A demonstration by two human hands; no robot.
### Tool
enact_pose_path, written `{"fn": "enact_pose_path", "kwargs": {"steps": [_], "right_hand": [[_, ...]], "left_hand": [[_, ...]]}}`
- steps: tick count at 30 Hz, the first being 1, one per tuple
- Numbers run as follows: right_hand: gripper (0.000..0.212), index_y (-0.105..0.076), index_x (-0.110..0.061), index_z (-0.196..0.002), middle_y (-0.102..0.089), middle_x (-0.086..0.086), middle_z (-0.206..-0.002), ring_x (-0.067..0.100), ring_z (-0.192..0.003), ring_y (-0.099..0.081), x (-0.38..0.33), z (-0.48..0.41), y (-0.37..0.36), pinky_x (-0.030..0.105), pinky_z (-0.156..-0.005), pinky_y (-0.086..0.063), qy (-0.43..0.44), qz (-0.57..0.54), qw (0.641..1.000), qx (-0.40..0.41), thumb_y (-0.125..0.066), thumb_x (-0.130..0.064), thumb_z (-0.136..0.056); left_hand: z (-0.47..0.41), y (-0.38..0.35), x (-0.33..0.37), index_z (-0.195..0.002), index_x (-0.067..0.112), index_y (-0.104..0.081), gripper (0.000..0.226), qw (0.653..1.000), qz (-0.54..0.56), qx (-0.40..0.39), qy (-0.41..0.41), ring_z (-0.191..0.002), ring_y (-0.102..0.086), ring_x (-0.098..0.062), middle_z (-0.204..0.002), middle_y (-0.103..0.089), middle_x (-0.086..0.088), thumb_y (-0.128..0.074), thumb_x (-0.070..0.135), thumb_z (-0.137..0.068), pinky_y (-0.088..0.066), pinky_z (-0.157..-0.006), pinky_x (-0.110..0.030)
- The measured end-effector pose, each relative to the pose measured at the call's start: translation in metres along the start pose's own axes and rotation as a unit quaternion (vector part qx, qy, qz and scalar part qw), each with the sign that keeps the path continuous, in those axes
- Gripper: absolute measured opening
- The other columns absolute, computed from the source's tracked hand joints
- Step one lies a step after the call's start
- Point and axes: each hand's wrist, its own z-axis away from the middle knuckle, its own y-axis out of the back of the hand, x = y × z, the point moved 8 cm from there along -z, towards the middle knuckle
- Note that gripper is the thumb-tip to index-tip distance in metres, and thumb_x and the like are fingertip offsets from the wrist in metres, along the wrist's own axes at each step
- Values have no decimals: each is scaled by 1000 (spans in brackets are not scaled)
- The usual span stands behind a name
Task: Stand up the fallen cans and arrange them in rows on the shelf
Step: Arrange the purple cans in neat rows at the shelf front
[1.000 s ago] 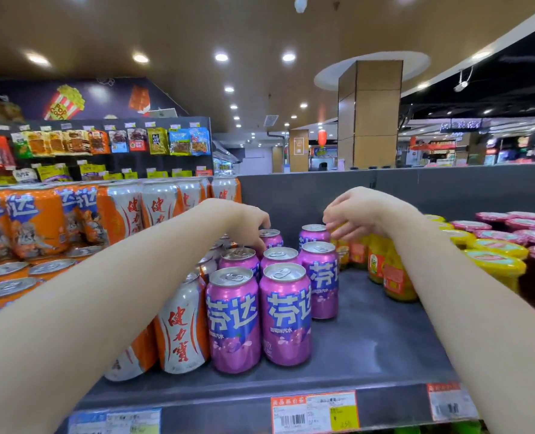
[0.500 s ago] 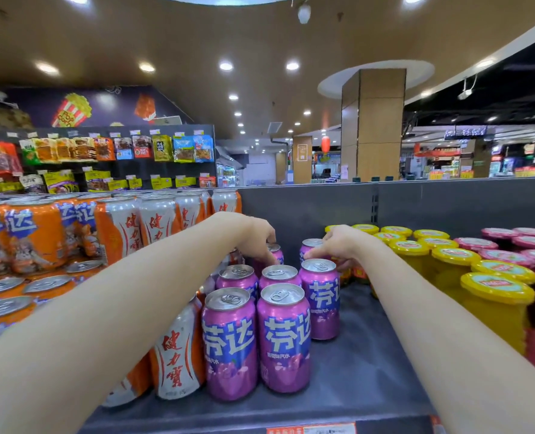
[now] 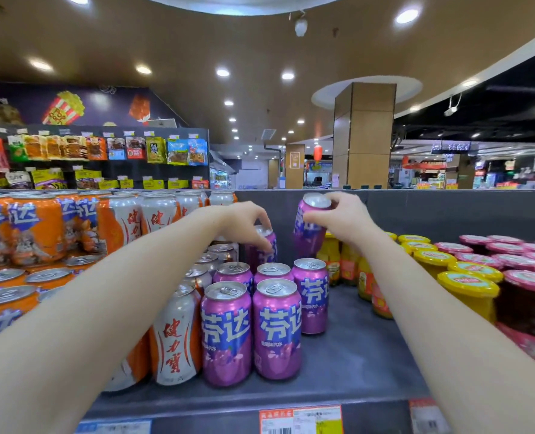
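Several purple cans (image 3: 277,330) stand upright in rows on the grey shelf (image 3: 360,349). My right hand (image 3: 343,219) grips one purple can (image 3: 305,236) near its top and holds it tilted in the air, above the back of the rows. My left hand (image 3: 247,225) is closed on the top of another purple can (image 3: 267,250) at the back of the group; its lower part is hidden behind the cans in front.
White and orange cans (image 3: 175,336) stand directly left of the purple ones, with stacked orange cans (image 3: 37,227) further left. Yellow-lidded jars (image 3: 466,292) and pink-lidded jars (image 3: 529,296) fill the right side. A grey back wall (image 3: 447,211) closes the shelf. Bare shelf lies between the purple cans and the jars.
My right hand has lifted a purple can up from the back of the shelf. My left hand has closed on the top of the rear can. The view has tilted upward.
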Motion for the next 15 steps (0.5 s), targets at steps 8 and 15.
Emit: {"fn": "enact_pose_path", "kwargs": {"steps": [8, 15], "right_hand": [[26, -64, -25, -106, -73, -4, -104, 11, -95, -72, -70, 43, 61, 31, -77, -61, 89, -67, 993, 32, -76, -21, -83], [38, -66, -20, -118, -77, -4, -102, 10, -93, -75, -48, 108, 56, 29, -76, -60, 49, -24, 997, -57, -77, -21, -82]], "left_hand": [[34, 64, 3, -134, 32, -61, 50, 976, 149, 156, -42, -109, -53, -10, -118, -52, 13, -76, 40, -86, -45, -87, -27], [57, 80, 23, -137, 31, -59, 46, 942, 258, 192, -94, -96, -64, -5, -111, -58, 17, -71, 30, -93, -56, -59, -16]]}}
